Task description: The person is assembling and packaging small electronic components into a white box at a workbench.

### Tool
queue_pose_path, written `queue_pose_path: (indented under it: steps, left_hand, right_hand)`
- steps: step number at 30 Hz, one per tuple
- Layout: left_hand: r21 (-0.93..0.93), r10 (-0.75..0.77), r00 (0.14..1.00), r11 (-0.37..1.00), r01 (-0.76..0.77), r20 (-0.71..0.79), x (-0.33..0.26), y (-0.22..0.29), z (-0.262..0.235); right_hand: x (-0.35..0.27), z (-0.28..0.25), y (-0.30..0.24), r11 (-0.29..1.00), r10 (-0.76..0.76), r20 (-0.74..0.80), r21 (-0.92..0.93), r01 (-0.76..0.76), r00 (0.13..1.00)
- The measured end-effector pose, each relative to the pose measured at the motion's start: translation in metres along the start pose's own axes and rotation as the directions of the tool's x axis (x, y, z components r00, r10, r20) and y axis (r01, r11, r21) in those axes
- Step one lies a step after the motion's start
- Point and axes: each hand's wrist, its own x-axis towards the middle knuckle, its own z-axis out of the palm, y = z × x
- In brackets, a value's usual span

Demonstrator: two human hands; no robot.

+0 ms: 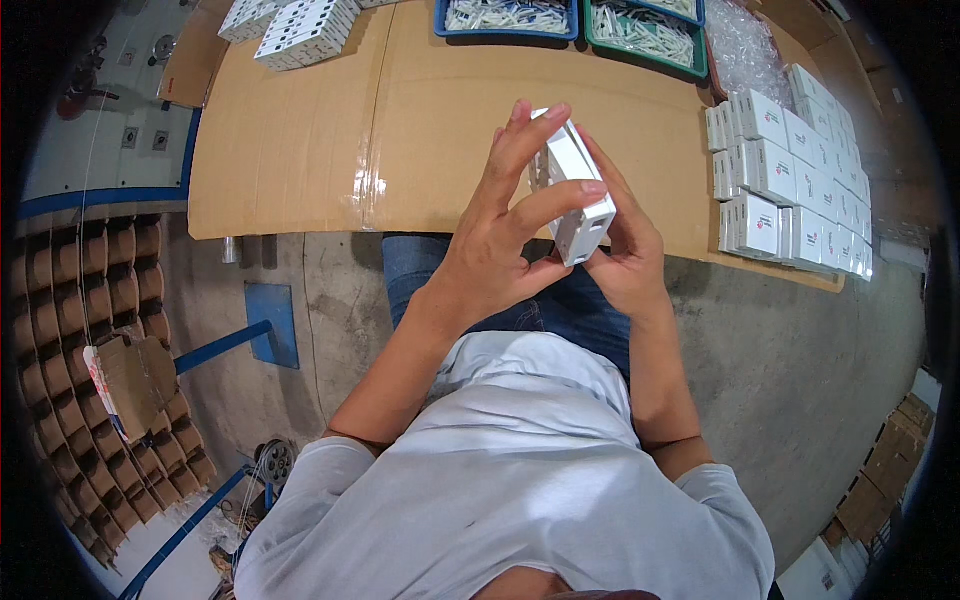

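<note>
Above the near edge of the cardboard-covered table (280,150), a white rectangular plastic block (573,160) is held tilted between my two hands. It has a broad smooth face and a small dark slot in its near end. My left hand (485,225) grips it from the left, with fingers over its top and left side and the thumb near its lower end. On the other side, my right hand (630,245) curls around the block's right edge and underside, some of its fingers hidden behind it. The block's exact kind cannot be made out.
Stacks of small white cartons (790,175) stand on the table's right. Beyond the hands are a blue tray (510,40) and a green tray (650,66) of thin white pieces, beside clear plastic bags (745,55). White blocks with dark openings (305,35) are stacked far left.
</note>
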Motion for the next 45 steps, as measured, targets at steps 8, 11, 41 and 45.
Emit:
queue_pose_path:
  steps: [8, 11, 41, 45]
  left_hand:
    - [-0.028, 0.006, 0.999, 1.000, -0.007, -0.050, -0.001, -0.004, 0.000]
    - [0.046, -0.075, 0.997, 0.996, 0.076, -0.029, -0.002, -0.001, -0.007]
    - [-0.084, -0.382, 0.917, 0.924, 0.374, -0.115, -0.011, -0.003, -0.003]
    - [-0.460, -0.618, 0.781, 0.723, 0.516, -0.094, -0.015, -0.005, 0.002]
  right_hand:
    - [0.001, -0.002, 0.001, 0.999, -0.018, 0.005, -0.037, 0.019, 1.000]
    - [0.001, -0.005, 0.001, 0.999, -0.014, 0.039, -0.030, 0.015, 0.999]
    - [-0.002, -0.005, -0.002, 0.999, 0.040, 0.090, -0.017, -0.038, 0.995]
    - [0.001, -0.006, -0.007, 0.997, 0.060, 0.144, -0.057, -0.053, 0.988]
